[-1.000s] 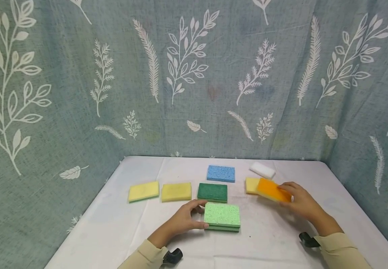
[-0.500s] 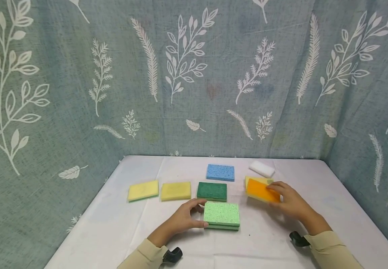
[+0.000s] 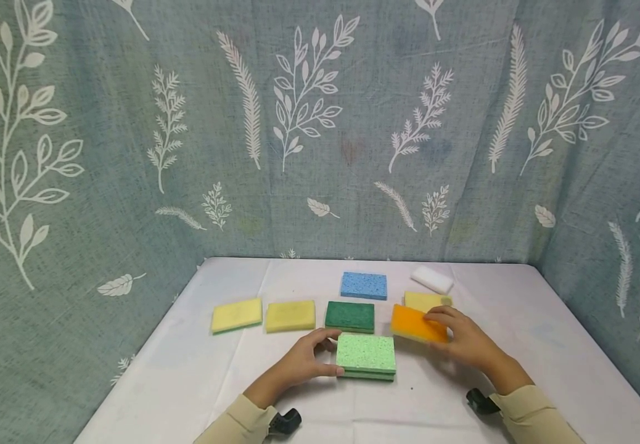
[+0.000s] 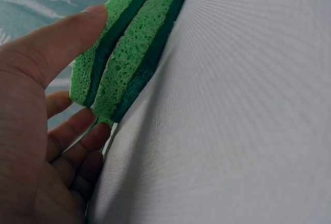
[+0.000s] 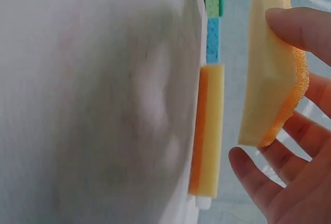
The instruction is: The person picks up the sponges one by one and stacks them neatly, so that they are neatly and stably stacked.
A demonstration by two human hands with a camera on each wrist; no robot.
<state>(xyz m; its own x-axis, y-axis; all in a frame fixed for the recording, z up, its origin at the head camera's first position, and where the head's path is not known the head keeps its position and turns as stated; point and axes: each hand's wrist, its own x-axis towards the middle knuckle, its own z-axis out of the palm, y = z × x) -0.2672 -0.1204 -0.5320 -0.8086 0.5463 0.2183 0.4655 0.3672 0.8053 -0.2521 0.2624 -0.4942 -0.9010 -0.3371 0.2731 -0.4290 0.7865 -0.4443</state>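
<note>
Two light green sponges [image 3: 365,354] with dark green scrub layers lie stacked on the table, light side up. My left hand [image 3: 304,359] grips the stack at its left end, the thumb on the near edge and fingers at the far edge; the left wrist view shows the thumb [image 4: 77,35] against the upper sponge. Between thumb and fingers, my right hand [image 3: 467,341] pinches an orange and yellow sponge [image 3: 415,324], orange side up. In the right wrist view this sponge [image 5: 271,74] is held above the tabletop, slightly bent.
Behind the right hand lies a yellow sponge [image 3: 425,301] with an orange underside. A white sponge [image 3: 432,279] and a blue sponge [image 3: 364,285] lie farther back. A dark green-topped sponge [image 3: 350,316] is just beyond the stack, with two yellow sponges [image 3: 290,316] to its left.
My right hand has carried the orange and yellow sponge left and nearer, towards the green stack, uncovering more of the yellow sponge behind. The left hand has stayed in place.
</note>
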